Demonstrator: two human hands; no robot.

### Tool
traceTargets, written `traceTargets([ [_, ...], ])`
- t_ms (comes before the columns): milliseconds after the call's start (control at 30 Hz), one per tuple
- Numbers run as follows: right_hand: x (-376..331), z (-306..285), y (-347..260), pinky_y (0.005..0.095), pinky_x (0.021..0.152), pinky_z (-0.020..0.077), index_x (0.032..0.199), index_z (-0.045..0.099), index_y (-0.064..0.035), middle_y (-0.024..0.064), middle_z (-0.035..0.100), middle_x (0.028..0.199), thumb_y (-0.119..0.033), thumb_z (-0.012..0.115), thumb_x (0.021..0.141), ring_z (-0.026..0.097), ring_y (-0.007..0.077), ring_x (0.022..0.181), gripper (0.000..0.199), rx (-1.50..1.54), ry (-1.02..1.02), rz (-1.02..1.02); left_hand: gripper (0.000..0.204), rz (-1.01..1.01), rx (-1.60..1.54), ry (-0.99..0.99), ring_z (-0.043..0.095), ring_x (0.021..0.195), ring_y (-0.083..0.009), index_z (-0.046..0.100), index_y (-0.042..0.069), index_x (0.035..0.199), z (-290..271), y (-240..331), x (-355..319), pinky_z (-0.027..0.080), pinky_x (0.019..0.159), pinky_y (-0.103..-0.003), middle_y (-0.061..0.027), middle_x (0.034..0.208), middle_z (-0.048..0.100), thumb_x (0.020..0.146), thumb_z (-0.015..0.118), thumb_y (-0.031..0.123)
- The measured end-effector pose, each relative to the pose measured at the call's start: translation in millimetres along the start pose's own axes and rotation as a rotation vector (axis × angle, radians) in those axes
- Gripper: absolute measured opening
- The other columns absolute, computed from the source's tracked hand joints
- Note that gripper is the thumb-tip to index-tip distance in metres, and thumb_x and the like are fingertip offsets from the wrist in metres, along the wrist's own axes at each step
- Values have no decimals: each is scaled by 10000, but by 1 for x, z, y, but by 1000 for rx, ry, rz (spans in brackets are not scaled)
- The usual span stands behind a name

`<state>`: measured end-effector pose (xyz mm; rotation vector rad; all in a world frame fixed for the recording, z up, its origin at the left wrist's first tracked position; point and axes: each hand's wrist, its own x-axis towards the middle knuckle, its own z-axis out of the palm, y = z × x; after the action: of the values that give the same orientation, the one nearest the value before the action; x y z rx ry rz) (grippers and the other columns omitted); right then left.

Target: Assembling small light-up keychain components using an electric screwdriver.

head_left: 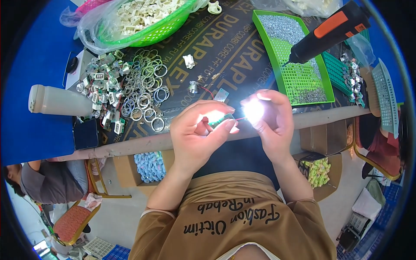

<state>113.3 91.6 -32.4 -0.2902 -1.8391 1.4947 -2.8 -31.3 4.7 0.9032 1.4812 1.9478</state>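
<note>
My left hand (197,130) pinches a small green circuit board (222,118) with thin wires at the table's near edge. My right hand (271,119) holds a small lamp (253,110) that glows bright white at its fingertips, joined to the board by a red wire. The two hands almost touch. On the dark mat just beyond lie a small metal lamp part (193,88) with red wire and a small silver plate (221,94).
A pile of metal rings (147,93) and small assembled parts (102,78) lies at left beside a white bottle (54,100). A green basket of cream plastic pieces (149,17) stands behind. A green tray of screws (299,56) and an orange-black electric screwdriver (331,30) are at right. Another person (47,180) sits lower left.
</note>
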Motion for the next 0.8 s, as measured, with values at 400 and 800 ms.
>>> traceTargets([
  [400,4,11,-4,316,905,445,1162,415,-6,111,490,1106,115,555,793,544,216,1052,413,419,-21,35,186,16,-101,-4,640,769,-182,596,-79,968,-8,-7,1,559,637,-236,-128,958,566,784,599,-105],
  [800,2,11,-11,367,988,395,1228,393,22,160,419,1255,112,494,791,486,264,1149,458,146,-98,95,167,162,-28,315,619,750,-142,584,-19,995,-74,35,24,522,676,-250,-76,964,585,828,588,-24],
])
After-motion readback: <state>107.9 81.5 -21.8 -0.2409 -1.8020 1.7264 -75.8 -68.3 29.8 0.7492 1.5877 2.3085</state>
